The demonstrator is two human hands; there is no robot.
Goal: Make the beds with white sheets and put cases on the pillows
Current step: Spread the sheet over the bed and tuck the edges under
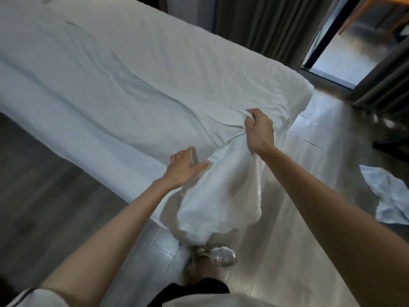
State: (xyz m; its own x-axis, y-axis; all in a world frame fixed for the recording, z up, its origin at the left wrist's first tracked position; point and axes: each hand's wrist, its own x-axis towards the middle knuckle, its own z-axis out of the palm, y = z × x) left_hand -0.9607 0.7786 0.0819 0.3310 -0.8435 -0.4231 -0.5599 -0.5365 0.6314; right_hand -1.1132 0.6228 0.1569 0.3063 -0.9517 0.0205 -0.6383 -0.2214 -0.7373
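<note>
- While R hand [259, 131] grips bunched white sheet [132, 96] above its hanging corner — L hand [184, 168] flat, fingers straight, touching the fold.
- Hands apart; shoe [218, 255] on floor [55, 196] below.

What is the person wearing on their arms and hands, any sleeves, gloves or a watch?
Both forearms are bare. The left hand and right hand wear no gloves; no watch or ring shows. A pale short sleeve with a thin dark stripe near its hem covers the left upper arm. The right sleeve is out of frame.
</note>
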